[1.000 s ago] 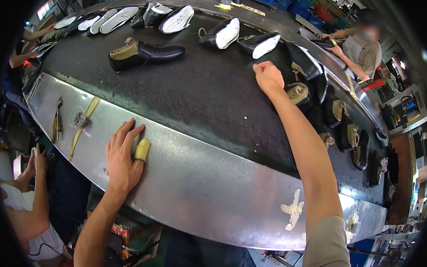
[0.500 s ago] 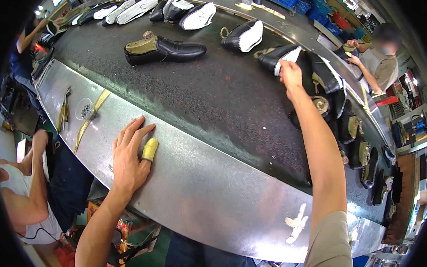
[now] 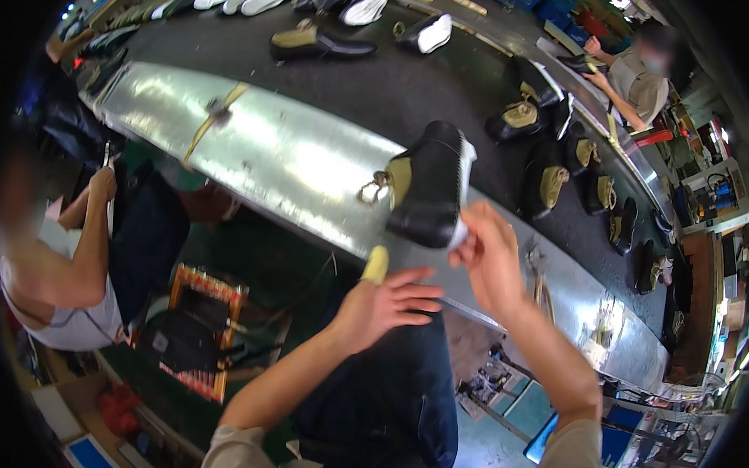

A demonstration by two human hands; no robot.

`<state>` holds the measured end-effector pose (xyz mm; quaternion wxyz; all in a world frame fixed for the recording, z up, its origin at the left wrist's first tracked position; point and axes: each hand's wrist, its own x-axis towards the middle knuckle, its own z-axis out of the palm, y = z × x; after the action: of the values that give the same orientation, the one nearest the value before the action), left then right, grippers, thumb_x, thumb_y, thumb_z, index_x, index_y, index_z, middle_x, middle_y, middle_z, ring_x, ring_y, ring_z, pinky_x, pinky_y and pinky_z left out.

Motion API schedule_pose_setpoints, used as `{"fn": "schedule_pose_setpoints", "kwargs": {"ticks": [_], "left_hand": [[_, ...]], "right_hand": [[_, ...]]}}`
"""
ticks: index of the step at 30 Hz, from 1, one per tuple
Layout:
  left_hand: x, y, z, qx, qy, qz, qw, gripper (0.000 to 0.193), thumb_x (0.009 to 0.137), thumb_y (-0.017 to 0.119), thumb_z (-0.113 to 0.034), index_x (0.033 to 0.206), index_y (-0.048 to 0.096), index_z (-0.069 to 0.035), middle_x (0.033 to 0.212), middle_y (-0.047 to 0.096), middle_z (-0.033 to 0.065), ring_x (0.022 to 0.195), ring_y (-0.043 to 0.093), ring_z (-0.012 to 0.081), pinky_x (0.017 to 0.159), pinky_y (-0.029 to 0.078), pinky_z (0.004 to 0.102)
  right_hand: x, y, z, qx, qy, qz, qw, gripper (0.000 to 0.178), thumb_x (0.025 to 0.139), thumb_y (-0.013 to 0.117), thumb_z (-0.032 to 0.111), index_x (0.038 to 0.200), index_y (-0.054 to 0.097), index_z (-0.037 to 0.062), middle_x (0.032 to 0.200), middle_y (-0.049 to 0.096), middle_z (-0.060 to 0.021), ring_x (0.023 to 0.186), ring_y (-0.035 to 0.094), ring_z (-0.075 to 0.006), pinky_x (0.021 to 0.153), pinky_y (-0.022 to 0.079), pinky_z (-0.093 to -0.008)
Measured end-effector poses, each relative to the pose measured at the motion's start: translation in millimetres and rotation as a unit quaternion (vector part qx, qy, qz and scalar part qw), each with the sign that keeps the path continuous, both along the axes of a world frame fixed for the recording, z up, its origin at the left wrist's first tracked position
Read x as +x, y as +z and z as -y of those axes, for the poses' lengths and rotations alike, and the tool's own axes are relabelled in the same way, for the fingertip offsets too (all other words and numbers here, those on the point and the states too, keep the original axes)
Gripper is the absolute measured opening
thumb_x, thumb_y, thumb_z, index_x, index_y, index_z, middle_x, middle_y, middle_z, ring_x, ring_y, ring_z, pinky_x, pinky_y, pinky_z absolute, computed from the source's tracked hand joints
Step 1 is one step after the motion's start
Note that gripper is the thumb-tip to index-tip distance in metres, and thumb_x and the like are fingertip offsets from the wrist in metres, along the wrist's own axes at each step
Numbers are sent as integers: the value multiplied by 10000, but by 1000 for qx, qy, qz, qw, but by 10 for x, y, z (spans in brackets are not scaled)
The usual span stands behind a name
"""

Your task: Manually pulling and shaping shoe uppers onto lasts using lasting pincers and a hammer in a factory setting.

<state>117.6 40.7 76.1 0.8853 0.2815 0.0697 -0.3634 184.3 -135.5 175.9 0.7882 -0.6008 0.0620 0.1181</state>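
My right hand (image 3: 489,254) grips the white-edged end of a black shoe (image 3: 430,186), its fingertips closed on it. Raised over the metal ledge, the shoe is turned so its white underside faces right. An olive last shows in its opening, with a cord loop (image 3: 374,187) hanging at the left. Just below and left of the shoe is my left hand (image 3: 384,304), fingers stretched toward the right and holding nothing. A yellow finger cot (image 3: 377,265) covers its thumb, close to the shoe but apparently not touching.
Beyond the metal ledge (image 3: 287,148), a dark work surface (image 3: 470,81) carries another black shoe (image 3: 323,44) and several more along its far and right sides. A strap (image 3: 209,129) crosses the ledge; a blurred metal tool (image 3: 540,281) lies near my right forearm. Co-workers sit left and far right.
My right hand has picked the black shoe up from the far right and brought it nearer. My left hand has lifted off the ledge and moved right, toward the shoe. The view has shifted.
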Motion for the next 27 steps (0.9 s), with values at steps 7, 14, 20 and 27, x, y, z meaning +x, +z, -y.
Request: {"fn": "schedule_pose_setpoints", "kwargs": {"ticks": [7, 14, 20, 27], "left_hand": [[-513, -477, 561, -297, 68, -247, 920, 730, 1030, 386, -647, 1441, 520, -58, 1323, 647, 161, 1157, 657, 316, 943, 575, 447], [-1007, -244, 351, 204, 186, -33, 961, 366, 1073, 495, -273, 1329, 466, -13, 1087, 630, 95, 951, 649, 152, 805, 547, 305], [-1346, -319, 311, 263, 170, -71, 947, 422, 1088, 462, -359, 1356, 477, -33, 1171, 648, 113, 989, 674, 170, 854, 567, 325], [-1506, -554, 212, 226, 163, -94, 956, 579, 1075, 431, -535, 1386, 553, -61, 1196, 695, 88, 1029, 703, 188, 912, 571, 355]], "right_hand": [[-2226, -892, 555, 54, 47, -26, 997, 141, 1037, 533, 189, 977, 506, 64, 863, 569, -50, 714, 591, -136, 619, 529, -283], [-2407, -994, 587, -233, 83, -90, 965, 316, 1073, 528, 175, 1359, 537, 39, 1027, 649, -80, 906, 646, -145, 751, 546, -283], [-2110, -679, 680, -349, 59, 70, 933, 231, 1042, 597, 165, 1230, 665, 49, 1077, 697, -69, 953, 655, -118, 797, 525, -276], [-937, -849, 1679, -670, -126, 288, 673, 390, 1017, 625, 348, 1288, 666, 72, 1378, 604, -158, 1234, 593, -322, 1022, 459, -453]]}}
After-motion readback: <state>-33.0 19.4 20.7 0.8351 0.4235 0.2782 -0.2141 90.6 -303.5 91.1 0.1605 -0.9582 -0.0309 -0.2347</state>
